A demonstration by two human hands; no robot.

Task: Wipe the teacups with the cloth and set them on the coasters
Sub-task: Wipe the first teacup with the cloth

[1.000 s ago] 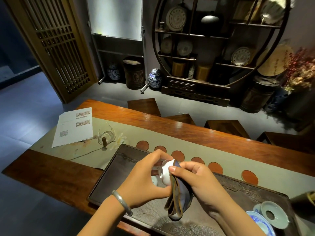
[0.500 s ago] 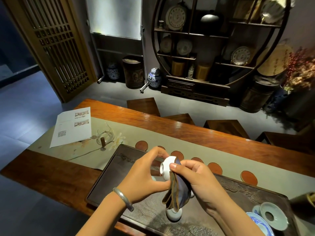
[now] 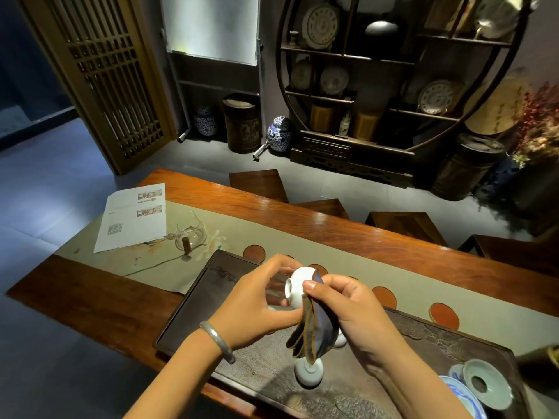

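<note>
- Wooden table (image 3: pixel 348 234): long and reddish, with a pale green runner (image 3: pixel 272 237) lying along its length.
- Dark tea tray (image 3: pixel 211 285): chosen landmark; sits on the near side of the table, overlapping the runner's near edge.
- Paper sheet (image 3: pixel 133 216): on the runner, well to the left of and beyond the tray.
- Glass pitcher (image 3: pixel 191 231): on the runner, just beyond the tray's far-left corner.
- Left hand (image 3: pixel 257 306): above the tray's middle, bangle on the wrist; thumb and fingers curled round the teacup, gripping it.
- Right hand (image 3: pixel 354 309): above the tray, just right of the left hand; thumb pinches the cloth against the teacup's side.
- Cloth (image 3: pixel 314 331): dark with a tan edge, folded, hanging from the right hand toward the tray.
- Coasters (image 3: pixel 443 315): round, orange-brown, in a row on the runner just beyond the tray's far edge; the visible ones bear no cups.
- Teacup (image 3: pixel 298 287): white, tipped on its side, foot toward the left, held above the tray.
- Second teacup (image 3: pixel 308 373): upside down on the tray, below the hanging cloth.
</note>
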